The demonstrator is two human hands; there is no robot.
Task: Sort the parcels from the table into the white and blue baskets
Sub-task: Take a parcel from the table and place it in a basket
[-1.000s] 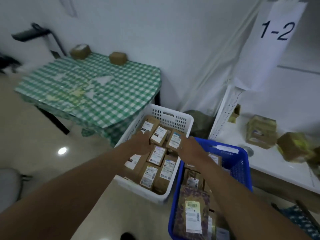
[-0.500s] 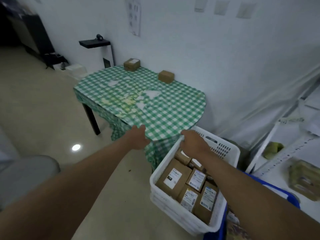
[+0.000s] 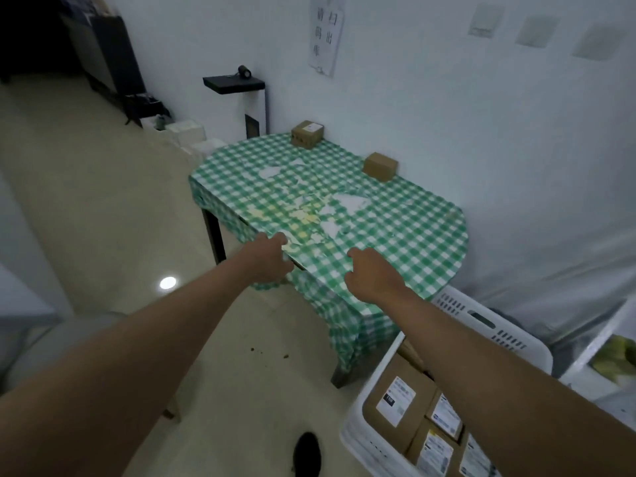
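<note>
A person's two bare arms reach toward a table draped in a glossy green-and-white checked cloth [image 3: 395, 235], where two small brown cardboard parcels wait against the white wall. The left hand [image 3: 266, 258] sits at the table's near edge with fingers curled loosely and nothing visible in them; the right hand [image 3: 373, 275] hovers over the near edge, fingers relaxed and slightly bent, also empty.

Both parcels lie across the table from the hands, on its far side. The boxy parcel with a pale label on top [image 3: 307, 133] stands near the far left corner, ahead of and beyond the left hand. The plain, squat cardboard box [image 3: 380, 166] sits to its right and somewhat closer, more nearly in line with the right hand, which appears the nearer of the two to it. Each box is close to cubic, so neither shows a strong long axis; their flat matte faces should take a simple grasp from above or from the sides.

The cloth's surface is worn through in white and yellowish patches at the centre. At lower right, a white perforated plastic basket [image 3: 492, 325] stands on the floor beside the table, already holding labelled brown parcels [image 3: 399, 399] packed edge to edge. The blue basket is not in view. Judging by the nearly bare tabletop, the sorting looks close to finished, with these two boxes left.
</note>
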